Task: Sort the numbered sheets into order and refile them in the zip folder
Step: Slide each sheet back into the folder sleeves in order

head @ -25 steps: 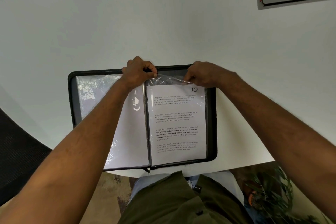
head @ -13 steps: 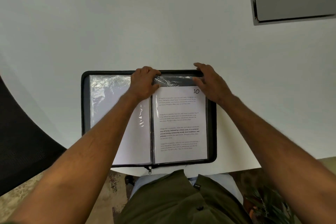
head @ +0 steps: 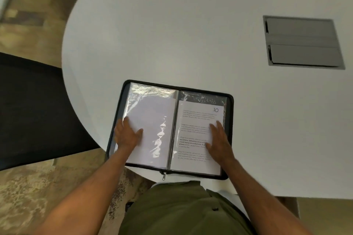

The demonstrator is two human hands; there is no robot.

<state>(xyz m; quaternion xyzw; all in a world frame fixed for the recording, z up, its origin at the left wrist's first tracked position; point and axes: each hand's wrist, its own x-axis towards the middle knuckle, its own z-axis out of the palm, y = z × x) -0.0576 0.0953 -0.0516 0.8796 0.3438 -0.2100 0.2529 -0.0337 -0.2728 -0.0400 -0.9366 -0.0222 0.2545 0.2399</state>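
From the head camera, the black zip folder [head: 230, 120] is lying open at the near edge of the round white table [head: 172, 34]. The left hand [head: 127, 134] is pressing flat, fingers spread, on the blank clear-sleeved page [head: 152, 120]; the right hand [head: 217, 140] is resting flat on the printed sheet numbered 10 [head: 196, 118]. A grey recessed hatch [head: 302, 41] is sitting well apart; a black chair [head: 34, 110] is standing at left.

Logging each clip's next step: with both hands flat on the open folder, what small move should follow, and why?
Probably fold the left half over and zip up: sheet 10 sits in its sleeve, left hand and right hand press the zip folder flat, no loose sheets visible.
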